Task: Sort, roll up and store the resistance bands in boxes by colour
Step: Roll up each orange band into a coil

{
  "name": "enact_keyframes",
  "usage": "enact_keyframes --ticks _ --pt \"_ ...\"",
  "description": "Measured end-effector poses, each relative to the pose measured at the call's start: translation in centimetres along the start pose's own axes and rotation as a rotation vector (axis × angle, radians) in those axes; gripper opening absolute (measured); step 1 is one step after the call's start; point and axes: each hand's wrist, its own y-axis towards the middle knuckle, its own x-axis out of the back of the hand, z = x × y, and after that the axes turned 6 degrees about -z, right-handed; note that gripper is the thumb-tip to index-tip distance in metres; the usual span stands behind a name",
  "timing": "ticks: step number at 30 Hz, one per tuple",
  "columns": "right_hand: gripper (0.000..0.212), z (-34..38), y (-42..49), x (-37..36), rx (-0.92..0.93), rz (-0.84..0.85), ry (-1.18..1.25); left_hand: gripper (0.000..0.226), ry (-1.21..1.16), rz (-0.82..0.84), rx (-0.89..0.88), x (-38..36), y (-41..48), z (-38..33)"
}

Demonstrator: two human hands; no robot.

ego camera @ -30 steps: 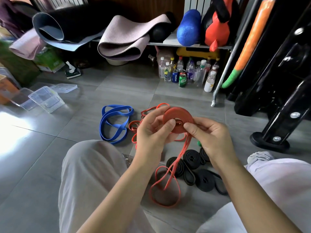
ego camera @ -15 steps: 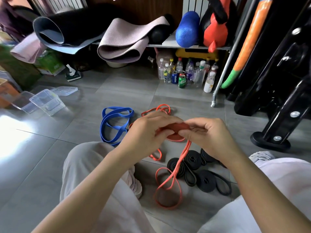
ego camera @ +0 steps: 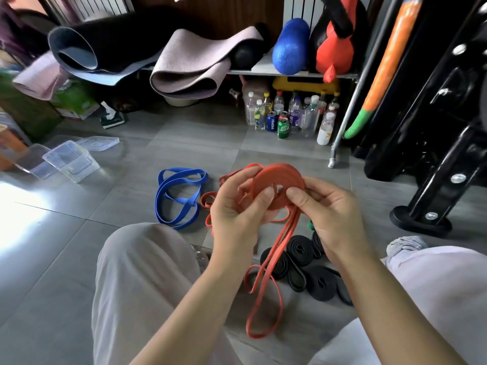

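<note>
I see the half-rolled red band point(ego camera: 279, 177) held above the floor point(ego camera: 131, 206), left hand point(ego camera: 237, 209) and right hand point(ego camera: 332, 209) both with fingers point(ego camera: 266, 194) clamped on its coil; if either pinch slackens I expect it to spring open; the loose tail point(ego camera: 266, 299) trailing by the black rolls point(ego camera: 300, 248) could snag.

Rolled yoga mats point(ego camera: 189, 64) above bottles point(ego camera: 311, 119) and cans point(ego camera: 283, 127)

Open floor point(ego camera: 126, 206) lies between blue band point(ego camera: 168, 196) and clear boxes point(ego camera: 71, 160).
</note>
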Motion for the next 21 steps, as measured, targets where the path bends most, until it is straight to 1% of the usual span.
enact_keyframes --ticks 1,2,4,6,7,8,9,11,13,15,18,21 --pt "0.021 -0.2 0.0 0.2 0.002 0.017 -0.021 0.030 0.056 0.015 -0.025 0.2 0.0 0.1" --pt "0.021 -0.4 0.0 0.4 -0.002 0.042 -0.048 0.031 0.177 0.035 -0.086 0.6 0.2 0.1" --pt "0.024 -0.7 0.2 1.0 0.002 0.110 -0.166 0.033 0.543 0.119 -0.302 1.7 1.0 -0.1" --pt "0.031 -1.0 0.4 1.5 0.015 0.183 -0.298 0.040 0.890 0.333 -0.587 2.8 2.0 -0.7" --pt "0.032 -1.0 0.5 1.6 0.015 0.212 -0.326 0.043 1.022 0.450 -0.721 3.2 2.5 -0.9" --pt "0.033 -1.0 0.5 1.5 0.015 0.236 -0.335 0.042 1.109 0.536 -0.814 3.4 2.9 -1.1" --pt "0.035 -0.9 0.5 1.5 0.020 0.252 -0.334 0.040 1.142 0.571 -0.857 3.6 3.3 -1.1" --pt "0.037 -0.6 0.6 1.1 0.039 0.239 -0.325 0.034 1.074 0.537 -0.841 3.9 3.5 -1.0" --pt "0.033 -0.3 0.5 0.8 0.040 0.194 -0.277 0.033 0.933 0.436 -0.774 4.0 3.3 -0.8" --pt "0.026 -0.1 0.3 0.5 0.007 0.156 -0.197 0.039 0.774 0.325 -0.677 3.8 2.9 -0.5" --pt "0.025 -0.3 0.0 0.2 -0.032 0.101 -0.114 0.055 0.563 0.113 -0.487 2.7 2.1 -0.3" --pt "0.023 -0.6 -0.4 -0.2 -0.060 0.054 -0.008 0.057 0.384 -0.037 -0.353 1.9 1.3 0.2"
